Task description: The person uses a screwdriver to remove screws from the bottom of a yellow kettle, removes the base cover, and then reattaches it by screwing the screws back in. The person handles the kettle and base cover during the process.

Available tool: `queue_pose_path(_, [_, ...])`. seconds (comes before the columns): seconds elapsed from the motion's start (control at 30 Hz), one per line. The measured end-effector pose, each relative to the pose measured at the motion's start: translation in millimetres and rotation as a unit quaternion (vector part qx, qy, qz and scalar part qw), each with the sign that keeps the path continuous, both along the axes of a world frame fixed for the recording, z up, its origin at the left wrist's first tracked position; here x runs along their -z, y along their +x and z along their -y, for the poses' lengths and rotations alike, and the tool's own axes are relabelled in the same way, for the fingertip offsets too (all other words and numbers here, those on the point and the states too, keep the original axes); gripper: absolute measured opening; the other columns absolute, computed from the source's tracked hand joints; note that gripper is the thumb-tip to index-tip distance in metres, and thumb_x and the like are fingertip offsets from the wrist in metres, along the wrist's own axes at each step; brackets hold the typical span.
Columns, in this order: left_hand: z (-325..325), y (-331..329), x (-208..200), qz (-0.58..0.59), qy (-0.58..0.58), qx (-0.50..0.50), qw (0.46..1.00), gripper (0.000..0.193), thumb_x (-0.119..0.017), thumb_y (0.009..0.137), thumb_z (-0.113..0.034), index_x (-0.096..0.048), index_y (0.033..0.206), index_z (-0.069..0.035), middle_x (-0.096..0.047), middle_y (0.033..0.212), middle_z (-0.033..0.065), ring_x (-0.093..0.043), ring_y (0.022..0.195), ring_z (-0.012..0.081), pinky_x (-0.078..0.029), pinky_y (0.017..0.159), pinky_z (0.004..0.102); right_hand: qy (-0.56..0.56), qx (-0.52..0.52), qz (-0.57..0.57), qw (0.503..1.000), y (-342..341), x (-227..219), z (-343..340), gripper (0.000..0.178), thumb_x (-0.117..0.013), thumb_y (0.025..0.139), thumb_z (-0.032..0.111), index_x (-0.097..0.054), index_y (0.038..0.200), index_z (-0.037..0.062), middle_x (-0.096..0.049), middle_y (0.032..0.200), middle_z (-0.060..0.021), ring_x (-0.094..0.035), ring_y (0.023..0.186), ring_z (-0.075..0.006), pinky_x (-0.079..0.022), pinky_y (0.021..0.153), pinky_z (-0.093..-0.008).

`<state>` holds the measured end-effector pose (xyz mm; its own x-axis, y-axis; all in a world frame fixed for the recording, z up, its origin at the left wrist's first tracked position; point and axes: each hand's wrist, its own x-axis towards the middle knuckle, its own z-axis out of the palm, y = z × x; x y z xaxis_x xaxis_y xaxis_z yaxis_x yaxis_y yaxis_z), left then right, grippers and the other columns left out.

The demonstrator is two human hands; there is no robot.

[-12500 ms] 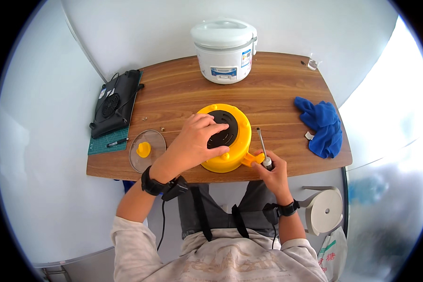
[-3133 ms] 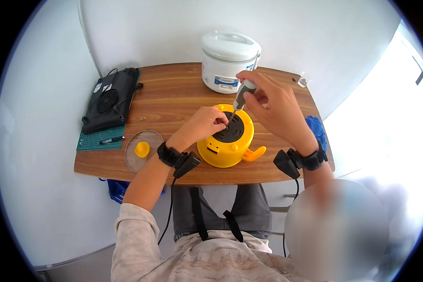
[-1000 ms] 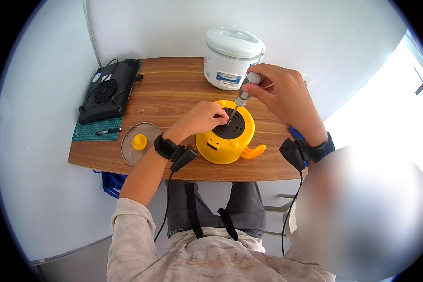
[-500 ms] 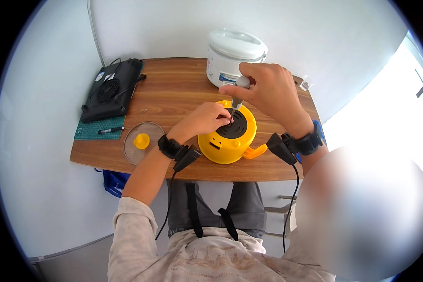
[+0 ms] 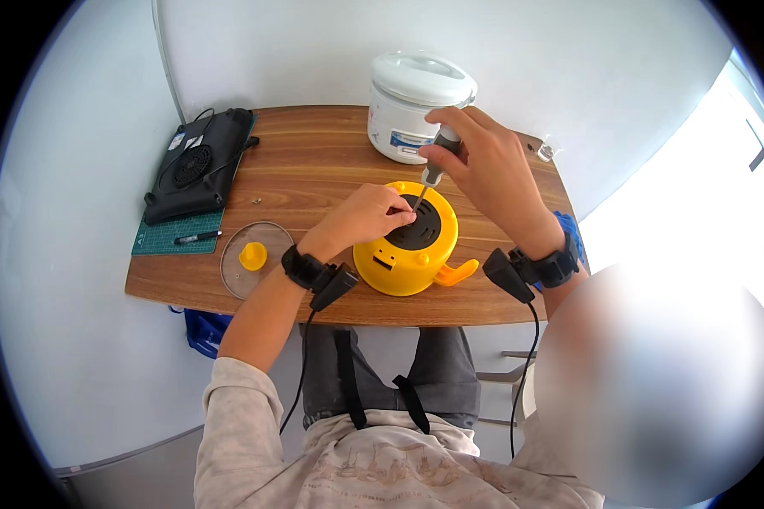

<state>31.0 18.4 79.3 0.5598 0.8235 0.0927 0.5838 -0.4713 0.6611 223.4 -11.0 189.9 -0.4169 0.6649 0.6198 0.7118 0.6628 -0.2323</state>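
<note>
A yellow electric pot (image 5: pixel 396 278) lies upside down near the table's front, its black slotted base plate (image 5: pixel 427 229) facing up and its handle pointing right. My right hand (image 5: pixel 494 167) is closed round the grey handle of a screwdriver (image 5: pixel 434 169), which leans with its shaft running down to the base plate. Close to the shaft's lower end, my left hand (image 5: pixel 364 222) pinches finger and thumb together over the plate. Whatever sits between those fingertips is hidden.
A white rice cooker (image 5: pixel 407 110) stands behind the pot. Left lie a clear round lid (image 5: pixel 227 284) with a yellow knob (image 5: pixel 253 255), a green cutting mat (image 5: pixel 170 237), a pen (image 5: pixel 198 237) and a black appliance (image 5: pixel 199 165). A small clear cup (image 5: pixel 547 151) sits at the back right.
My right hand has shifted its grip, with the fingers curled more around the screwdriver's handle, which now leans a bit further right. My left hand stays at the base plate.
</note>
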Motion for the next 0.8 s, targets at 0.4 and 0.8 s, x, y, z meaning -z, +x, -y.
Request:
queue_pose_path(0.4, [-5, -2, 5, 0.019, 0.000, 0.018, 1.000, 0.023, -0.067, 0.097, -0.019, -0.077, 0.110, -0.003, -0.073, 0.104, 0.0167, -0.069, 0.092, 0.0286, -0.054, 0.085, 0.0345, -0.035, -0.046, -0.052, 0.997, 10, -3, 1, 0.028, -0.067, 0.090, 0.013, -0.072, 0.115, 0.0024, -0.070, 0.088, -0.0161, -0.067, 0.070, -0.0273, -0.055, 0.069, -0.0361])
queue_pose_path(0.8, [1, -1, -6, 0.002, -0.023, 0.022, 0.999, 0.018, -0.063, 0.099, -0.013, -0.074, 0.110, -0.004, -0.072, 0.107, 0.0135, -0.068, 0.095, 0.0251, -0.055, 0.087, 0.0323, 0.019, 0.103, 0.050, 0.993, 3, -4, -9, 0.056, -0.076, 0.082, 0.060, -0.068, 0.074, 0.0054, -0.065, 0.061, -0.0074, -0.063, 0.053, -0.0232, -0.051, 0.053, -0.0327])
